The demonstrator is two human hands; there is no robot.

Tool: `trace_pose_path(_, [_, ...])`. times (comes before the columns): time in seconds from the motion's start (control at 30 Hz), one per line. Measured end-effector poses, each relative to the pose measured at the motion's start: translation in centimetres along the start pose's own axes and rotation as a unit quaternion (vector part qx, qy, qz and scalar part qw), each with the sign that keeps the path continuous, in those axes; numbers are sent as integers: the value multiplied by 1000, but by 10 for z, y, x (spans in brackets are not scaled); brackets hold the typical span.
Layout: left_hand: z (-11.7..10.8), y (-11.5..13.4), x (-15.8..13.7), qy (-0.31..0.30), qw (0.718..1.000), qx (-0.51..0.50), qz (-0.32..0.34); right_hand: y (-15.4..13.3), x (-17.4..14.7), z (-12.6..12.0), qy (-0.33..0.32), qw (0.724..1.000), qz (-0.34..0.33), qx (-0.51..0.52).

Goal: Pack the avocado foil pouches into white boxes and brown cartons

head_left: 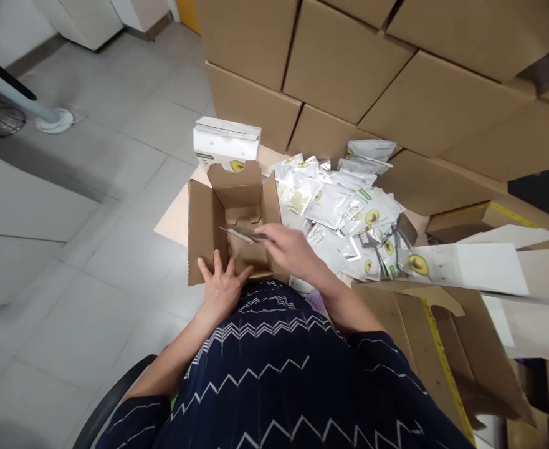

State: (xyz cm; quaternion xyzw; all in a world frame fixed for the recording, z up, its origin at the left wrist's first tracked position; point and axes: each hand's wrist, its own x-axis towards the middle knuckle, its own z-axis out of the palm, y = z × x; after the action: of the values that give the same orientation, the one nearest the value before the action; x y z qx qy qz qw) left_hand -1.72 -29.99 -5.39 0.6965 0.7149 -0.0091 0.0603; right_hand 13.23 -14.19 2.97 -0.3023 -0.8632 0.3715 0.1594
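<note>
Over the open brown carton (230, 215), a silvery sachet (243, 234) is pinched in the right hand (291, 249), fingers closed on its end. The left hand (222, 284), fingers spread flat, steadies the near wall; the sachet is best laid level inside.

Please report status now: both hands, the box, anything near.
Left hand flat on open brown cardboard box. Right hand holds silver packet over it. Pile of white avocado sachets beside.

Single head view — looks steeply down, close over lap.
</note>
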Motion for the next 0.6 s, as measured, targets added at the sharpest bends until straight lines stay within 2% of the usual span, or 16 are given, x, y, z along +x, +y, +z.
trace_pose_path(0.07, [9, -1, -3, 5, 1000, -14, -6, -2, 6, 11, -118, 989, -21, -84])
trace_pose_path(0.13, [20, -4, -5, 19, 999, -38, 7, 1, 10, 20, -186, 973, -24, -135])
trace_pose_path(0.3, [41, -15, -9, 110, 986, -124, 23, 14, 18, 39, -276, 951, 7, -140])
trace_pose_path(0.43, [43, -20, -14, 169, 971, -170, 11, 29, 21, 48, -330, 932, 29, -145])
trace_pose_path(0.53, [36, -16, -13, 177, 970, -169, -8, 36, 22, 55, -359, 919, 6, -160])
trace_pose_path(0.6, [31, -10, -10, 149, 978, -145, -16, 38, 25, 62, -390, 905, 0, -169])
